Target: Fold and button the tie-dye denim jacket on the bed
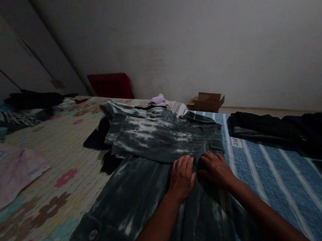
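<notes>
A bleached dark denim jacket (151, 143) lies spread on the bed, one sleeve folded across its upper part. My left hand (182, 176) rests flat on the jacket's middle, fingers stretched forward. My right hand (216, 169) lies beside it, palm down, fingers flat and pointing left near a chest pocket flap. Both hands press on the cloth and grip nothing. A cuff with a metal button (93, 234) lies at the near left.
A flowered bedspread (49, 172) covers the left of the bed, a blue striped cover (281, 178) the right. Dark folded clothes (283, 130) lie at the right, more garments (30, 102) at far left. A cardboard box (207, 102) and a red object (111, 85) sit by the wall.
</notes>
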Motion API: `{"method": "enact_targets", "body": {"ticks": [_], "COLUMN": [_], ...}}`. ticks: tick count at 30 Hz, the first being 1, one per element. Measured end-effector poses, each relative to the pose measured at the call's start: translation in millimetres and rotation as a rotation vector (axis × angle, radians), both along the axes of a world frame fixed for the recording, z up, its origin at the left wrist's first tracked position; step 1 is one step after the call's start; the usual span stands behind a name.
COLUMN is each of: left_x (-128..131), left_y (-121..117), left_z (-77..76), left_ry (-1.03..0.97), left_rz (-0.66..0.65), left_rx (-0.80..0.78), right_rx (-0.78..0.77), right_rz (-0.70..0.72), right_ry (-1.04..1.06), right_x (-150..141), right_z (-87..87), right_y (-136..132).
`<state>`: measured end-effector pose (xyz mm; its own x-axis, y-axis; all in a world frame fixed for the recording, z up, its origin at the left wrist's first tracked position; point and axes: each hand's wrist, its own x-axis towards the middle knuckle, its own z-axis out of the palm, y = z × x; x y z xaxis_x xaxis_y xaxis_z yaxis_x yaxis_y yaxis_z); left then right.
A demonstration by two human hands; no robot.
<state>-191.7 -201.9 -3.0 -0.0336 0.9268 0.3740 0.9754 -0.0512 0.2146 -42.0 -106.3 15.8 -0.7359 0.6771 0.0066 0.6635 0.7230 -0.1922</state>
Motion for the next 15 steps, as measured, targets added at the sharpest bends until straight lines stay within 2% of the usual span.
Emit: {"method": "enact_targets", "body": {"ticks": [4,10,15], "left_x": [-0.2,3.2,2.9], "left_y": [0.2,-0.7,-1.2], "left_z": [0.3,12.1,14.6], "left_ry": [-0.013,-0.021,-0.032], "left_rz": [0.020,0.044,0.044], "left_rx": [-0.038,-0.108,-0.111], "right_rx": [-0.026,-0.062,-0.075], "right_rz": [0.021,0.079,0.119], "right_ry": [0.025,0.002,-0.011], "right_x": [-6.4,-15.4,-21.3], "right_z": [4.0,5.5,18.8], "right_y": [5.7,13.1,24.5]}}
